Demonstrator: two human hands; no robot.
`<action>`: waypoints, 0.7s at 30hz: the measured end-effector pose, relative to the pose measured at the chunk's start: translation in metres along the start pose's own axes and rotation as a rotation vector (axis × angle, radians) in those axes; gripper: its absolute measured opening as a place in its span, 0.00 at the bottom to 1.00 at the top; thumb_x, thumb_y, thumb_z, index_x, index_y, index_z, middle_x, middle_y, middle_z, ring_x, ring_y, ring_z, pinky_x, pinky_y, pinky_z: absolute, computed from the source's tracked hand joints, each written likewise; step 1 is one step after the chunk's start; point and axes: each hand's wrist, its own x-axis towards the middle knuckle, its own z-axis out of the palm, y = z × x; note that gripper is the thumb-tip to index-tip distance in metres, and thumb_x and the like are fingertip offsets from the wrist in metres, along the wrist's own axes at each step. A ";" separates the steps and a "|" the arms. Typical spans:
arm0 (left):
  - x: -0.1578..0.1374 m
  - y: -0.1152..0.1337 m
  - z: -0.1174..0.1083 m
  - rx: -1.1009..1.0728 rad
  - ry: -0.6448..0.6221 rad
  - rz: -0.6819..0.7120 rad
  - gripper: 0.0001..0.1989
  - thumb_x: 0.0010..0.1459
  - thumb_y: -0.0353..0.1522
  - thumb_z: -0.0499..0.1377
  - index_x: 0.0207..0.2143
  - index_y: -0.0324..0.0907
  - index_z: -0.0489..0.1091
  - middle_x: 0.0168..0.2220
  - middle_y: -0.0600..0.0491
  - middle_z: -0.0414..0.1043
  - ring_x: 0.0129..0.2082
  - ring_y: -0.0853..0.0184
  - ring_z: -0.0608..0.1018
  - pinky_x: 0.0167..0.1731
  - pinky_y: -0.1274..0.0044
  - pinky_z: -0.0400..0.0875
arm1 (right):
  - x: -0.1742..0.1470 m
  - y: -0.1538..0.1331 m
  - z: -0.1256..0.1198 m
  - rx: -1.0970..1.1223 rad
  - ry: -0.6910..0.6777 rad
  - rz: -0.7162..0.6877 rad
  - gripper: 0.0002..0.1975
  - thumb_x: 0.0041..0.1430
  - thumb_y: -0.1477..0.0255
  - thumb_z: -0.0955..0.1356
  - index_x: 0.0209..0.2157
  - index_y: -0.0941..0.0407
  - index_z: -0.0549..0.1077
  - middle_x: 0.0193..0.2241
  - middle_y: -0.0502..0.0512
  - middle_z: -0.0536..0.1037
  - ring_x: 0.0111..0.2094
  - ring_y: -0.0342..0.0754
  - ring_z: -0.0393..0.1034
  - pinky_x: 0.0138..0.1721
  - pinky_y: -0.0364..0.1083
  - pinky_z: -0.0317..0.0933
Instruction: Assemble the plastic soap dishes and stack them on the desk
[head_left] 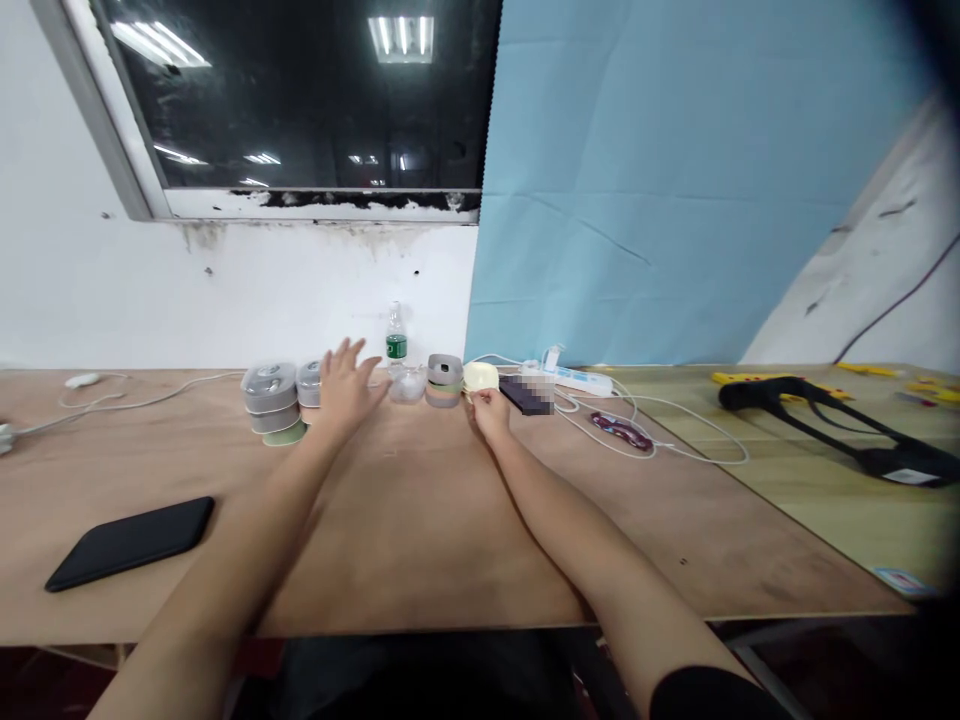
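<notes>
My right hand [491, 412] pinches the near edge of a pale yellow bowl-like container [480, 376] at the back of the table. Fingers spread, my left hand [349, 388] is raised with nothing in it, in front of a short stack of grey containers with a clear lid [309, 372]. A taller lidded stack [270, 395], grey above and green at the bottom, stands to its left. Between my hands are some clear plastic pieces [408, 384] and a stack of grey, green and orange containers [444, 378].
Behind the clear pieces stands a water bottle [396, 338]. A black phone-like slab [133, 540] lies at the left front. To the right are a dark flat box [527, 394], a power strip [581, 380], white cables and a patterned dark-red object [621, 431]. A black frame [840, 430] lies farther right.
</notes>
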 end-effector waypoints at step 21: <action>-0.064 0.008 0.015 -0.300 -0.407 0.304 0.32 0.54 0.44 0.59 0.60 0.47 0.59 0.63 0.45 0.56 0.63 0.52 0.57 0.59 0.62 0.52 | -0.021 -0.021 -0.003 -0.223 -0.070 -0.218 0.11 0.53 0.61 0.65 0.28 0.54 0.71 0.18 0.48 0.71 0.23 0.46 0.65 0.26 0.42 0.56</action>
